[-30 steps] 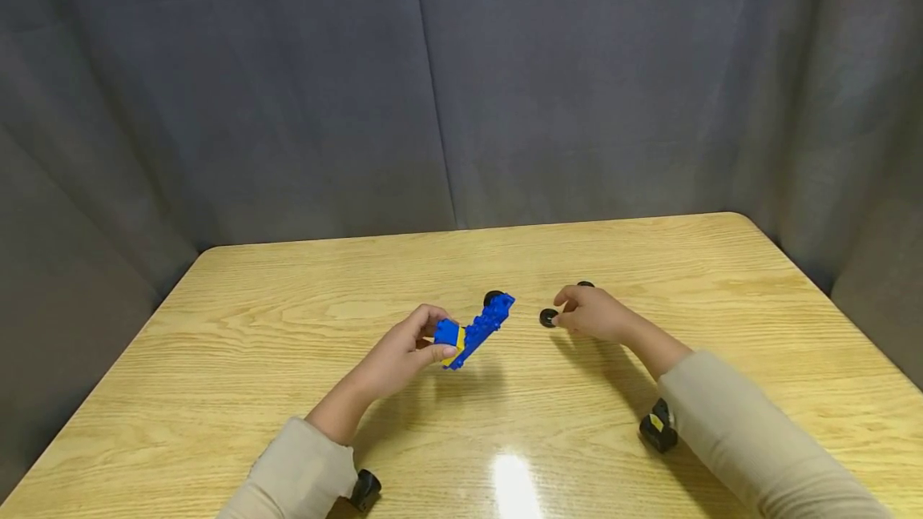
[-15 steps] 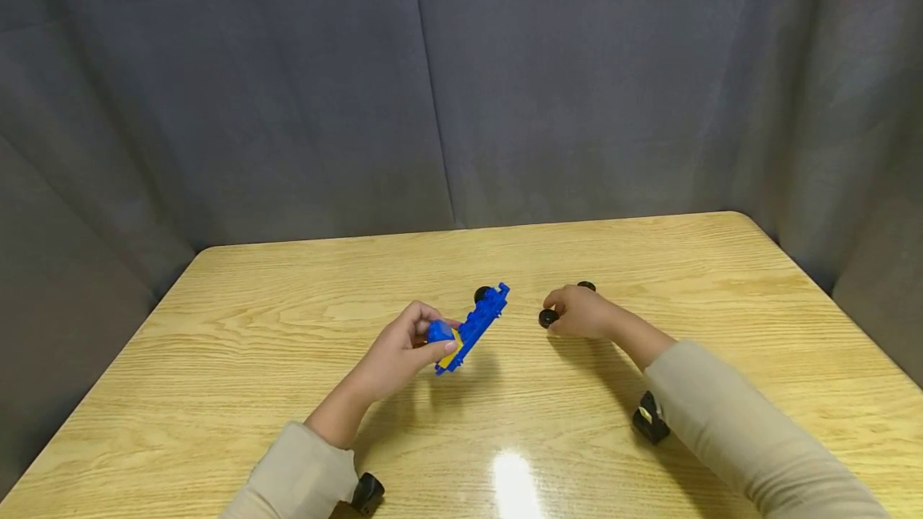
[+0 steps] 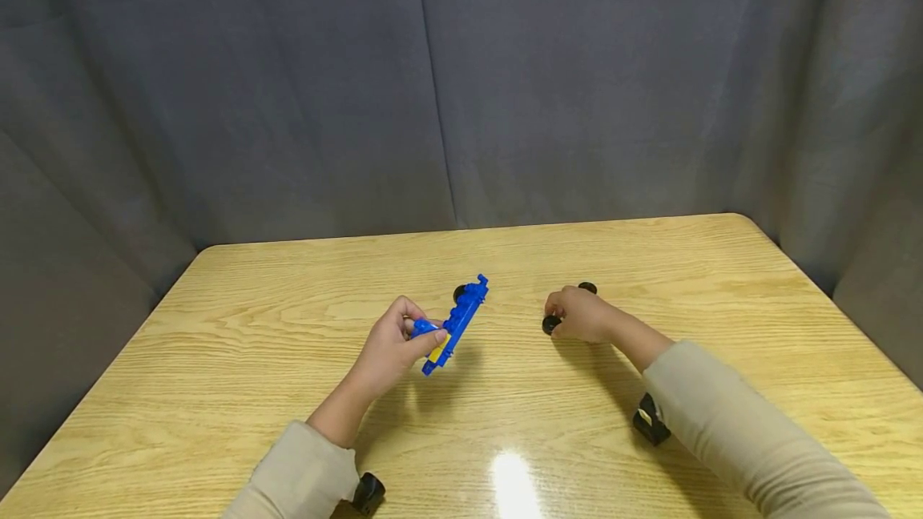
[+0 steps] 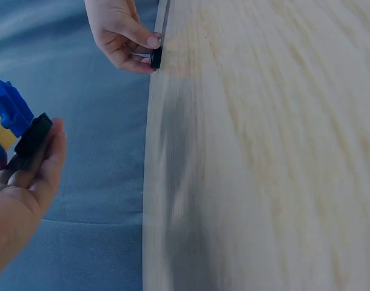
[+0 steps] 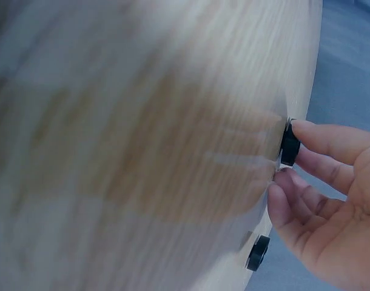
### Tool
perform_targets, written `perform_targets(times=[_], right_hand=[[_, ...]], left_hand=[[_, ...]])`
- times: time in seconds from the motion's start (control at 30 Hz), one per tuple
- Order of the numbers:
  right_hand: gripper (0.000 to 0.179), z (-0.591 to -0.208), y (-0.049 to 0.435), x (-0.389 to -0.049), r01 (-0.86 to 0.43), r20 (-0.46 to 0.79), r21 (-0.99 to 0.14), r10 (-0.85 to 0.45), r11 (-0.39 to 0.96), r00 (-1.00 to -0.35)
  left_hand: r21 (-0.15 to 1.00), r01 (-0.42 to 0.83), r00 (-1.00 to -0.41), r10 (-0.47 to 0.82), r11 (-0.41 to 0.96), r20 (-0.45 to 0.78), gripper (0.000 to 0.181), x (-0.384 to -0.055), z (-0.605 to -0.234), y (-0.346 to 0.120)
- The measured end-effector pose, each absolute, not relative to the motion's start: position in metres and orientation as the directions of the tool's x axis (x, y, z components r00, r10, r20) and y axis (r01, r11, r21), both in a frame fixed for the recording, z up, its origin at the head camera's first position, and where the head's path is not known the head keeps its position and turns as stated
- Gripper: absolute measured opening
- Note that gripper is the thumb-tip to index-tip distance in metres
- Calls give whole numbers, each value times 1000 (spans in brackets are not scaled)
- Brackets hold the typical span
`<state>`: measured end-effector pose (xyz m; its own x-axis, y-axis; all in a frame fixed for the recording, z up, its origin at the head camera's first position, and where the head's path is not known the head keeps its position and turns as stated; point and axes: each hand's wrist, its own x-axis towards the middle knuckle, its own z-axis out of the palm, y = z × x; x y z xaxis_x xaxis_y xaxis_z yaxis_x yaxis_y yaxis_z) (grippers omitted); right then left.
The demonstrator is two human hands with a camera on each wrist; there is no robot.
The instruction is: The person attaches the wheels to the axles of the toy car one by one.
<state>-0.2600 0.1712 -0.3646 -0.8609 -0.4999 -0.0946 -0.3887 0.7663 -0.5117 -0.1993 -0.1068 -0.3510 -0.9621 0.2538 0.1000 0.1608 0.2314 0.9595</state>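
Head view: a person's left hand (image 3: 388,344) is gripping a blue-and-yellow toy vehicle (image 3: 465,315), thumb and fingers clamped on its lower end, holding it tilted above the table (image 3: 288,335). The right hand (image 3: 586,316) is pinching a black wheel (image 3: 550,326) at the table's surface. Just beyond, a second wheel (image 3: 587,287) is lying near the knuckles; a gray curtain (image 3: 288,102) is hanging behind.

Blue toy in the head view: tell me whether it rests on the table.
No, the left hand holds the blue toy above the table.
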Motion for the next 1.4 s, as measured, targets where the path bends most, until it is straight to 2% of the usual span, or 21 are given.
perform_targets(times=[0.47,0.7,1.07,1.4], right_hand=[[22,-360,175,-258,-371,-68,-512,-468,774,-881],[20,-360,180,-255,-369,24,-582,-438,725,-898],[23,-352,180,-244,-335,85,-692,-389,640,-917],[24,-346,178,-235,-350,132,-702,-369,621,-920]], left_hand=[[943,167,-976,180,287,118,22,-195,-345,-105],[950,176,-976,172,257,135,21,-196,-345,-105],[964,161,-977,171,210,126,17,-200,-345,-105],[969,115,-981,178,218,77,36,-203,-346,-105]])
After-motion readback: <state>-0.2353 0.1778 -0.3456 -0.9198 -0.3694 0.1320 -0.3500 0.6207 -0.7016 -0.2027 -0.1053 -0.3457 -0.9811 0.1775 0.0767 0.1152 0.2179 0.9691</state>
